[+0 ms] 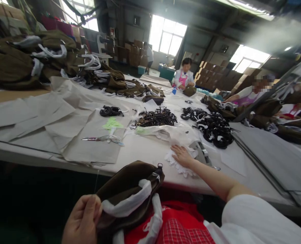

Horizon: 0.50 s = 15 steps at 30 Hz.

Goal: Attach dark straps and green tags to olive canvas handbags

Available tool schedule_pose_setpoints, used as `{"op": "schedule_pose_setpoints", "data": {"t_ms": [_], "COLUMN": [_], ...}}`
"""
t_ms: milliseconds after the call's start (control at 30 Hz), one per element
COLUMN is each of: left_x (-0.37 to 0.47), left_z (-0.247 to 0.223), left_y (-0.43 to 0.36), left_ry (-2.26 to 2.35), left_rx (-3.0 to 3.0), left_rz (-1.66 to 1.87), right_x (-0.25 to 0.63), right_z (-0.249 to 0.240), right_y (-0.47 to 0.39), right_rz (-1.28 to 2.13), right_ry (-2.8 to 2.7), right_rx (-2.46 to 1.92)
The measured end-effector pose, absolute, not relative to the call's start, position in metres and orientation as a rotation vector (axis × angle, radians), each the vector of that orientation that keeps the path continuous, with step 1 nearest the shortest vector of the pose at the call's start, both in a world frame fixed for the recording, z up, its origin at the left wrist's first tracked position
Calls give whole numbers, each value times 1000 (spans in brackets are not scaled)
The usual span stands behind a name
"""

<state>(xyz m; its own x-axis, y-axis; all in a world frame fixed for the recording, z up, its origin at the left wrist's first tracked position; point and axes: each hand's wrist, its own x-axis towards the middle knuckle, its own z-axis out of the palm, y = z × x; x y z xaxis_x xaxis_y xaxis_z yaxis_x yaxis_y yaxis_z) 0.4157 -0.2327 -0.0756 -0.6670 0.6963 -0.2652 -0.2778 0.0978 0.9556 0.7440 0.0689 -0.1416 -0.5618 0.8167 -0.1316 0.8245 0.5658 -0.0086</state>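
Note:
A dark brown handbag point(125, 176) lies tilted against my lap at the table's front edge, its handles point(130, 203) wrapped in white. Its zip and a metal ring show at the far end. My left hand point(83, 217) pinches the near left end of the bag between thumb and fingers. On the table, my right hand point(182, 156) rests with fingers stretched out over a heap of small white pieces point(177, 166). Just right of that hand stands a grey tool with a metal part point(201, 153).
Dark chains point(157, 117) and coiled black straps point(214, 127) are heaped mid-table. Left lie green pieces point(112, 123), a slim purple-and-metal tool point(97, 138) and grey sheets point(64, 125). Brown bags point(46, 61) pile up behind. Co-workers point(183, 76) sit across the table.

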Motion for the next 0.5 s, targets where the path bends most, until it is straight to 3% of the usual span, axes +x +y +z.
{"op": "schedule_pose_setpoints", "data": {"t_ms": [167, 367, 500], "left_x": [418, 419, 422], "left_z": [-84, -94, -88], "left_y": [-230, -226, -222], "left_ry": [1587, 1505, 1498], "left_rx": [438, 392, 370], "left_rz": [1644, 1643, 1640], "right_x": [731, 635, 569], "right_z": [-115, -69, -74], "right_y": [60, 87, 132], "right_rz": [-11, 105, 125], "right_ry": [2744, 3032, 3042], "right_rx": [1339, 1040, 960]}}
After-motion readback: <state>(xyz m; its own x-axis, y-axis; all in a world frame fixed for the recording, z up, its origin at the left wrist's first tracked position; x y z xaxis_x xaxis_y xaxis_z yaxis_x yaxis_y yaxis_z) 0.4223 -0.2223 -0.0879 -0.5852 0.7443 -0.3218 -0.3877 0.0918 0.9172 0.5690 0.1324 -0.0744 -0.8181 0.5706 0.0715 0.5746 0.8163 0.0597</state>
